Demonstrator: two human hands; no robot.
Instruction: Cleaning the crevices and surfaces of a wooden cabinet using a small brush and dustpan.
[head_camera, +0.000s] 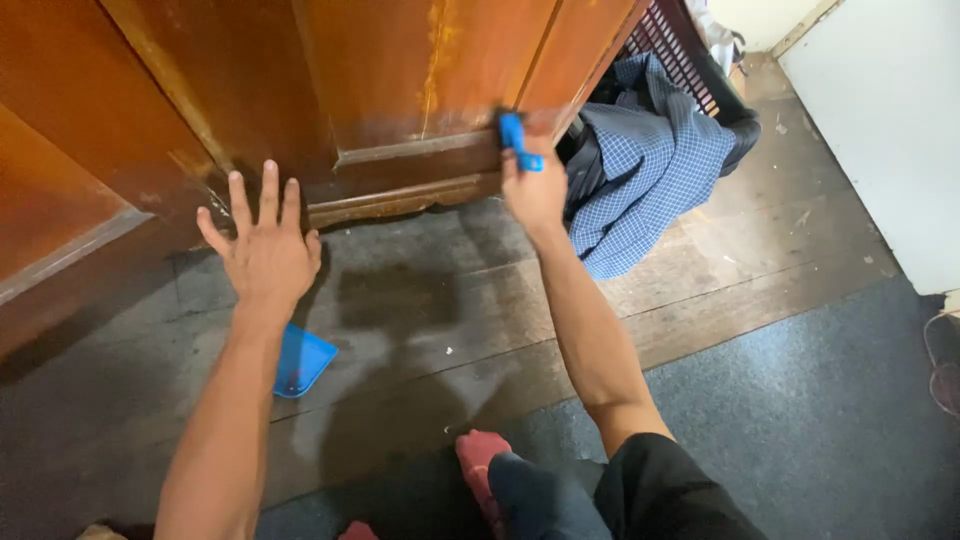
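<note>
Upper centre of frame: right hand (535, 190) closed around a small blue brush (517, 140), which sticks up past the fingers against the wooden door base (400, 190). Brush bright blue, blurred. Left hand (265, 250) spread flat, empty, above a blue dustpan (302, 360) on the floor (450, 310).

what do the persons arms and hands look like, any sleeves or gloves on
Both arms are bare from the elbow down, with no sleeves in view. The left hand and right hand wear no gloves, and no watch, ring or band shows on either wrist or on the fingers.
</note>
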